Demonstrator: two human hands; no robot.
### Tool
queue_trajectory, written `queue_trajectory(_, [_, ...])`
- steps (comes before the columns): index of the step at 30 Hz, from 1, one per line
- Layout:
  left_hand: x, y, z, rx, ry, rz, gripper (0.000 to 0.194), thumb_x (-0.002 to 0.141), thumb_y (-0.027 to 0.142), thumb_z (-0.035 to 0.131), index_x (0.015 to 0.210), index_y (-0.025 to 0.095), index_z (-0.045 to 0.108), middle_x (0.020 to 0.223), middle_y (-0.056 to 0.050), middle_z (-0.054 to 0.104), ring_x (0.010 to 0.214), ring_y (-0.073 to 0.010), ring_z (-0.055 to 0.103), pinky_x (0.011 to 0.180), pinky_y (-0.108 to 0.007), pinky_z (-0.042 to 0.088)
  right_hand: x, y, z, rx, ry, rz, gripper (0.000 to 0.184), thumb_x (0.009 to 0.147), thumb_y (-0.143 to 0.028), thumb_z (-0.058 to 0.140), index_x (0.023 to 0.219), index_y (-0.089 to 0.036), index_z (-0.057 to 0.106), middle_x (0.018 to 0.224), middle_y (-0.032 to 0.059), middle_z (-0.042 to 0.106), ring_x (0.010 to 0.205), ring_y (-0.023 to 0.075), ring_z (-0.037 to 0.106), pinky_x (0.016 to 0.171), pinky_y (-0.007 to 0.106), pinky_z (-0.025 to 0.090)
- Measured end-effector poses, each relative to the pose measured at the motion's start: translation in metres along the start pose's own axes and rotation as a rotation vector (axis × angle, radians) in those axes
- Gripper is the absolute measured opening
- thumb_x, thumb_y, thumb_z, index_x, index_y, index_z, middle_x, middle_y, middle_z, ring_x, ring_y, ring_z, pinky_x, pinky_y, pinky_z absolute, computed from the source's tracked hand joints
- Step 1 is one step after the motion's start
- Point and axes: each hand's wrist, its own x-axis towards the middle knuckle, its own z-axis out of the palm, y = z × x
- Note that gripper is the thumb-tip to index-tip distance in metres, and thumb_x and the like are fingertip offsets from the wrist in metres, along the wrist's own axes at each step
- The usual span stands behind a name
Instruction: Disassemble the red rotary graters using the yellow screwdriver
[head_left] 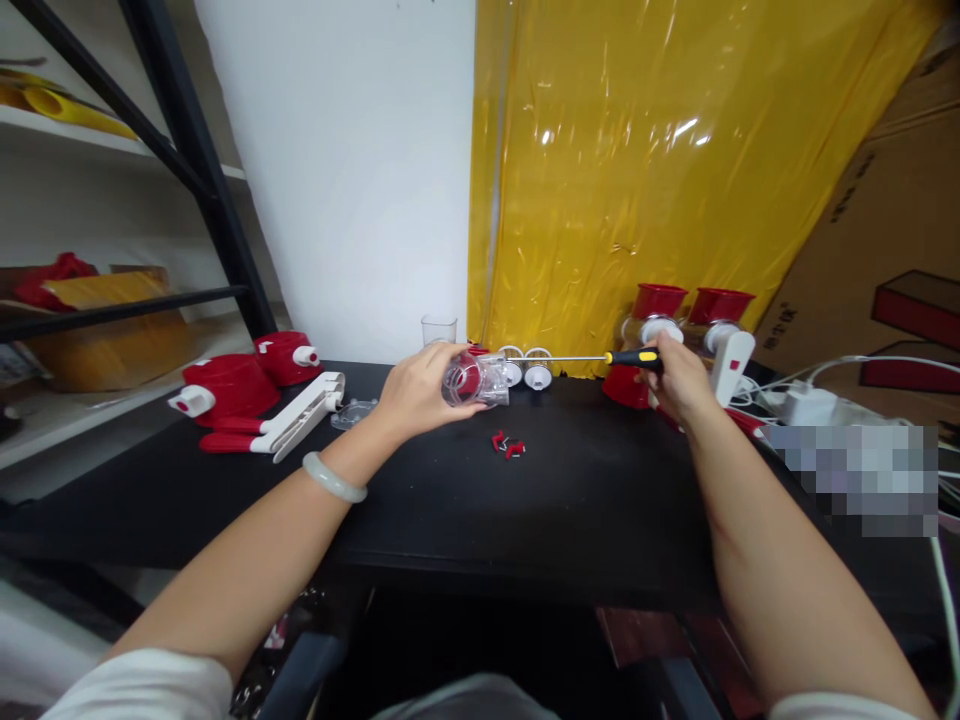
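Above the black table, my left hand (424, 392) is closed round a clear plastic housing (491, 382) with a red part inside. My right hand (681, 378) grips the black and yellow handle of a screwdriver (634, 357). Its long shaft points left, and the tip meets or nearly meets the right end of the housing; exact contact cannot be made out. Small red pieces (514, 450) with what look like screws lie on the table below the hands. Two round white parts (538, 376) stand just behind the shaft.
Red housings (231, 385) and a white handle piece (304, 418) lie at left. A clear cup (439, 329) stands behind my left hand. At right are assembled red and white units (724, 320), a white plug (810, 405) and cables. Yellow sheeting (637, 180) hangs behind the table.
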Motion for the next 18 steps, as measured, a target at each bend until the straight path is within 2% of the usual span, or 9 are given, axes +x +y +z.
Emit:
queue_trajectory(2, [0.0, 0.0, 0.0, 0.004, -0.003, -0.004, 0.069, 0.068, 0.052, 0.074, 0.126, 0.024, 0.048, 0.12, -0.01, 0.063, 0.108, -0.0287, 0.063, 0.09, -0.042, 0.051, -0.002, -0.001, -0.001, 0.056, -0.003, 0.021, 0.026, 0.065, -0.04, 0.075, 0.068, -0.024, 0.056, 0.056, -0.0054, 0.05, 0.044, 0.0083, 0.044, 0.039, 0.021, 0.041])
queue_trajectory(4, [0.0, 0.0, 0.0, 0.004, -0.007, -0.004, 0.069, 0.069, 0.052, 0.073, 0.127, 0.024, 0.048, 0.122, -0.01, 0.062, 0.109, -0.0286, 0.062, 0.091, -0.041, 0.051, -0.005, -0.006, -0.002, 0.169, -0.06, 0.053, 0.021, 0.06, -0.027, 0.074, 0.072, -0.025, 0.057, 0.068, -0.0048, 0.057, 0.058, 0.0109, 0.054, 0.049, 0.023, 0.049])
queue_trajectory(7, [0.0, 0.0, 0.0, -0.001, -0.011, 0.001, 0.07, 0.069, 0.051, 0.073, 0.128, 0.023, 0.047, 0.121, -0.011, 0.062, 0.109, -0.0281, 0.062, 0.091, -0.041, 0.051, -0.01, -0.014, -0.002, 0.277, -0.167, 0.077, 0.018, 0.061, -0.027, 0.069, 0.076, -0.026, 0.059, 0.078, -0.0027, 0.061, 0.073, 0.0146, 0.06, 0.059, 0.028, 0.054])
queue_trajectory(8, [-0.001, 0.0, 0.001, 0.0, -0.011, 0.001, 0.07, 0.069, 0.051, 0.073, 0.128, 0.023, 0.047, 0.12, -0.011, 0.063, 0.109, -0.0282, 0.062, 0.091, -0.041, 0.051, -0.01, -0.015, -0.002, 0.277, -0.165, 0.075, 0.016, 0.064, -0.032, 0.068, 0.075, -0.025, 0.06, 0.077, -0.0014, 0.061, 0.072, 0.0154, 0.06, 0.057, 0.029, 0.053])
queue_trajectory(10, [-0.001, -0.001, 0.001, 0.007, -0.015, -0.003, 0.071, 0.069, 0.052, 0.073, 0.128, 0.023, 0.047, 0.12, -0.011, 0.063, 0.109, -0.0284, 0.062, 0.09, -0.041, 0.051, -0.008, -0.013, 0.0, 0.207, -0.102, 0.07, 0.025, 0.07, -0.047, 0.065, 0.07, -0.023, 0.059, 0.067, 0.0001, 0.058, 0.06, 0.015, 0.056, 0.049, 0.029, 0.05])
queue_trajectory(12, [-0.001, -0.001, 0.001, 0.011, -0.019, -0.005, 0.071, 0.068, 0.053, 0.073, 0.128, 0.023, 0.047, 0.12, -0.011, 0.063, 0.109, -0.0286, 0.062, 0.09, -0.042, 0.051, -0.004, -0.008, 0.001, 0.08, -0.024, 0.052, 0.035, 0.071, -0.055, 0.064, 0.065, -0.022, 0.058, 0.055, -0.0017, 0.05, 0.044, 0.0114, 0.045, 0.041, 0.027, 0.043])
queue_trajectory(14, [-0.001, -0.001, 0.001, 0.008, -0.021, -0.004, 0.071, 0.069, 0.053, 0.073, 0.128, 0.024, 0.047, 0.12, -0.011, 0.063, 0.109, -0.0288, 0.062, 0.09, -0.042, 0.051, -0.002, -0.004, 0.002, 0.003, 0.031, 0.018, 0.032, 0.068, -0.051, 0.071, 0.063, -0.022, 0.057, 0.051, -0.0041, 0.046, 0.04, 0.0084, 0.036, 0.037, 0.025, 0.038])
queue_trajectory(16, [-0.001, -0.001, 0.001, 0.002, -0.015, -0.001, 0.07, 0.069, 0.053, 0.073, 0.127, 0.024, 0.047, 0.12, -0.011, 0.063, 0.109, -0.0288, 0.062, 0.091, -0.042, 0.051, -0.002, -0.004, 0.002, 0.052, 0.04, 0.0, 0.025, 0.062, -0.038, 0.076, 0.064, -0.023, 0.057, 0.058, -0.0047, 0.05, 0.045, 0.0085, 0.042, 0.039, 0.023, 0.04])
queue_trajectory(18, [-0.001, 0.0, 0.001, -0.005, -0.008, 0.005, 0.069, 0.07, 0.053, 0.072, 0.127, 0.024, 0.047, 0.122, -0.011, 0.062, 0.11, -0.0287, 0.062, 0.092, -0.042, 0.051, -0.005, -0.007, 0.001, 0.176, -0.009, 0.028, 0.021, 0.057, -0.028, 0.075, 0.068, -0.024, 0.058, 0.067, -0.0049, 0.055, 0.057, 0.0105, 0.052, 0.046, 0.022, 0.046])
